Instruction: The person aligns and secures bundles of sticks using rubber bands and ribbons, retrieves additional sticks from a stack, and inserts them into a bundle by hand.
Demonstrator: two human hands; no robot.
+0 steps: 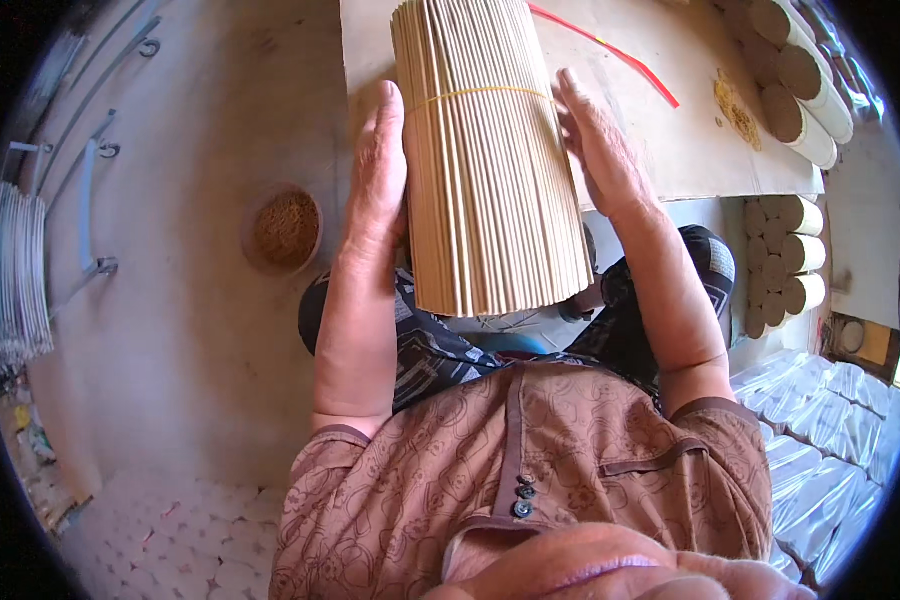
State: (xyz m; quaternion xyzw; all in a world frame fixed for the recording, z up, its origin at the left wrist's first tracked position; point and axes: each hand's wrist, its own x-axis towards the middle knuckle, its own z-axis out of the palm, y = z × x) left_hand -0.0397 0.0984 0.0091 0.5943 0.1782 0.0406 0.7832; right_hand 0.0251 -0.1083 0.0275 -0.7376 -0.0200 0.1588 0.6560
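A thick cylindrical bundle of thin tan sticks (490,200), which look like incense sticks, stands between my two hands. One thin yellow rubber band (485,90) circles it at about hand height. My left hand (378,160) presses along the bundle's left side, fingers pointing away from me. On the opposite side my right hand (605,150) rests with its palm toward the sticks and its thumb side up. The bundle's near end reaches past the table edge, above my lap.
A tan tabletop (660,150) carries a red strap (630,62) and a pile of yellow rubber bands (736,112). Stick bundles (805,90) are stacked at right, with plastic-wrapped packs (820,450) lower down. A round tub with brown contents (286,230) sits on the floor at left.
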